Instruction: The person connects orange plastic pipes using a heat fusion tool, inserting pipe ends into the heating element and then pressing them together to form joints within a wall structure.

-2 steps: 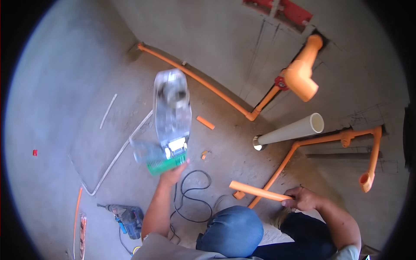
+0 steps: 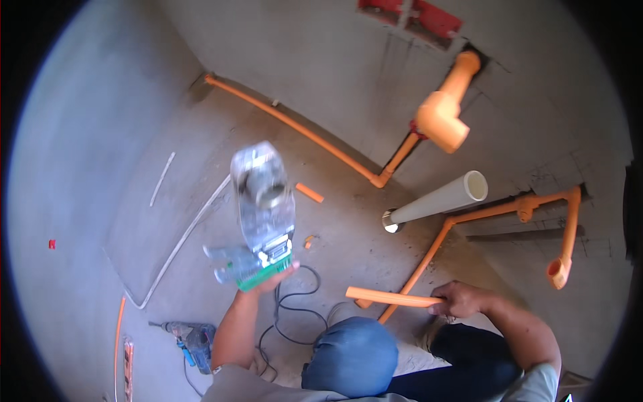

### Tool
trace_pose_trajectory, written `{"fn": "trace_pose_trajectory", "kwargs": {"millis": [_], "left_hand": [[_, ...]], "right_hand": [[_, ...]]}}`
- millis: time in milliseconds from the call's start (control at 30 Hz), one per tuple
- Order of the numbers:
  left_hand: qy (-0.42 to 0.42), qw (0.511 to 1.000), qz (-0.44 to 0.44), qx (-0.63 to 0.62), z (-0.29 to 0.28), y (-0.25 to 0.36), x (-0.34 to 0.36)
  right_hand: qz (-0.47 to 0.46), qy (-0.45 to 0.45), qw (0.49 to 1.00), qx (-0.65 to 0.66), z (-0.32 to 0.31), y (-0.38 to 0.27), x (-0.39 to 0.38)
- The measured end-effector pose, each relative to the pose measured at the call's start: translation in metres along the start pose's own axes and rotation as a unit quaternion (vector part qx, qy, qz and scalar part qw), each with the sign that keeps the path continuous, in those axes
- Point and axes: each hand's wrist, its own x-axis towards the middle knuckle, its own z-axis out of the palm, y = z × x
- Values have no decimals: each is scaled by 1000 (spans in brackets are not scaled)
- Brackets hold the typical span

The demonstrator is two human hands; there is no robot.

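Observation:
My left hand (image 2: 276,279) is closed round the green grip of a pipe fusion welder (image 2: 270,224), held up over the floor. The tool has a long shiny silver plate, rounded at its far end, with a round metal die on it. A shiny bracket juts out to its left; motion blurs the details. In my right hand (image 2: 459,299) is a short straight orange pipe (image 2: 388,297), gripped at its right end. The pipe's free end points left, towards the welder but apart from it.
Orange pipework (image 2: 288,122) runs along the walls. An upright white pipe (image 2: 439,198) stands from the floor. A drill (image 2: 193,340) lies at lower left near a dark cable (image 2: 297,309). An orange pipe offcut (image 2: 309,193) and a bent grey strip (image 2: 184,241) lie on the floor.
The welder has come nearer to me, and its far end sits lower in the view. The orange pipe has turned slightly more level. The whole view has shifted a little.

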Motion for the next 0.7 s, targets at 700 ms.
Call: {"fn": "trace_pose_trajectory", "kwargs": {"millis": [700], "left_hand": [[-53, 967, 232, 86, 72, 108, 2]], "right_hand": [[-86, 217, 964, -127, -26, 50, -110]]}}
